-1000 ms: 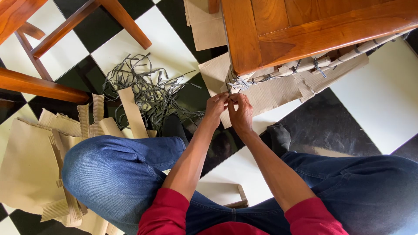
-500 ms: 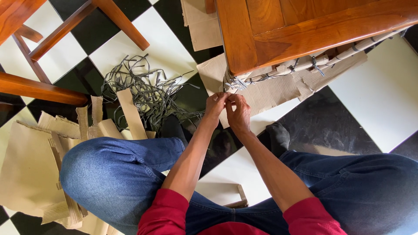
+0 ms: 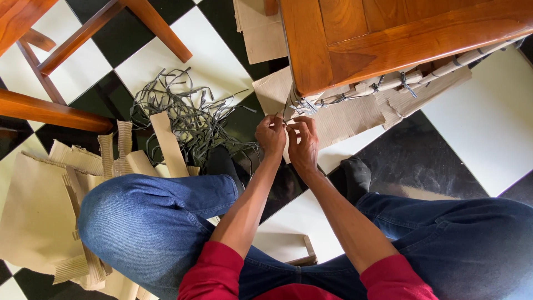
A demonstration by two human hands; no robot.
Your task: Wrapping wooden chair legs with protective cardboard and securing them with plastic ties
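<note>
Strap: a thin grey strip (image 3: 286, 114) runs from my fingertips up to the corner of the wooden table (image 3: 355, 39), just above my hands
Left hand: my left hand (image 3: 270, 135) pinches the strip between thumb and fingers
Right hand: my right hand (image 3: 303, 143) sits just beside the left, fingers curled, pinching the same strip
Cardboard wrap: corrugated cardboard (image 3: 355, 114) lies under the table edge, tied with grey bands, right of my hands
Strip pile: a tangle of loose grey strips (image 3: 186, 111) lies on the checkered floor (image 3: 483, 128), left of my hands
Cardboard scraps: torn pieces (image 3: 66, 189) lie far left, beside my knee
</note>
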